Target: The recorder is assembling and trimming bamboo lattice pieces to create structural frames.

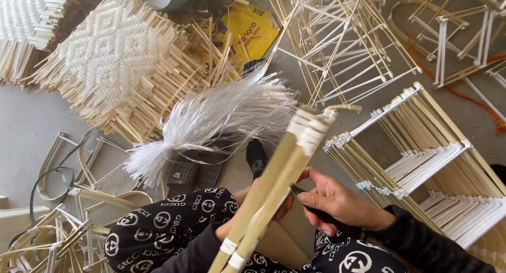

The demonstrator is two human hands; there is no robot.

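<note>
A bundle of bamboo strips (274, 183), bound with white plastic ties, rises diagonally from my lap toward the upper right. My left hand (238, 215) grips it from behind, mostly hidden by the strips. My right hand (337, 202) holds a dark-handled knife (316, 212), its blade against the bundle's side. A tuft of loose white plastic strips (211, 120) lies on the floor just beyond my knee.
Woven bamboo mats (113, 62) lie at the upper left. Bamboo frame racks (421, 146) stand on the right, more open frames (342, 46) above. Bent bamboo hoops (68, 209) and a green strap sit at lower left. A yellow bag (247, 27) lies at top centre.
</note>
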